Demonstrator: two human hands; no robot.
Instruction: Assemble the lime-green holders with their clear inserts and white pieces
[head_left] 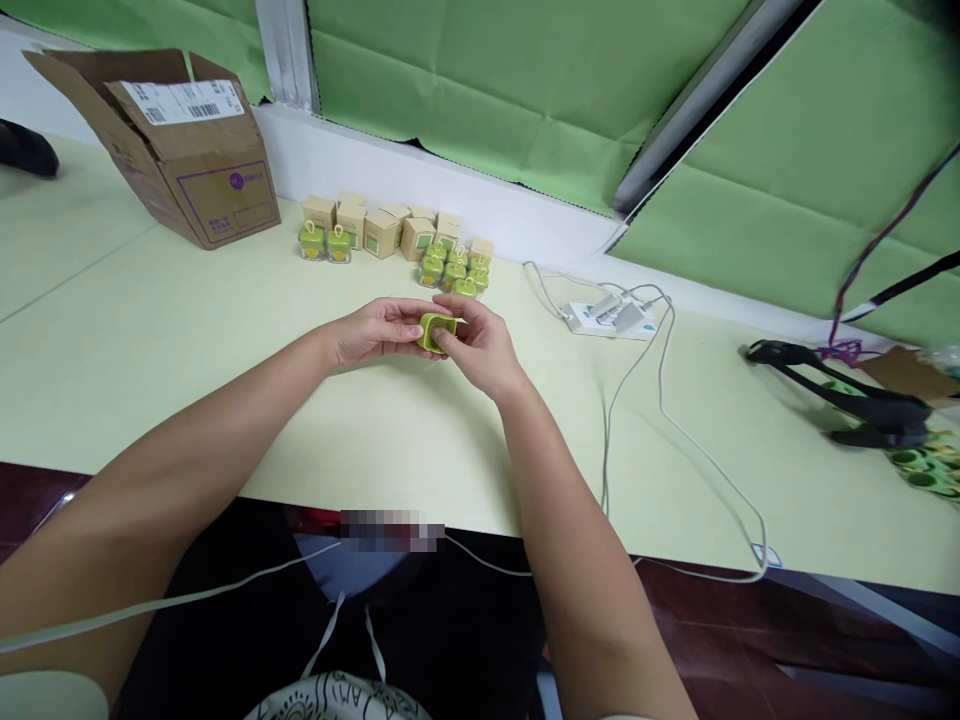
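Snugly, both hands [480,350] pinching a squat square green cap [437,333], no clear long axis, top edge tipped slightly rightward.

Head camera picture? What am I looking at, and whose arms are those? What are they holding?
There's no robot here, just a person. This one picture comes from a small camera worn on their head, so you see what they see when they look down. Those two arms are their own.

Their left hand and right hand are together, holding a small green square piece. They're sitting at a pale green table.

Just ahead are little cardboard boxes and small green-topped jars. Farther left is a big open cardboard box. On the right, a white power strip has cords plugged into it.
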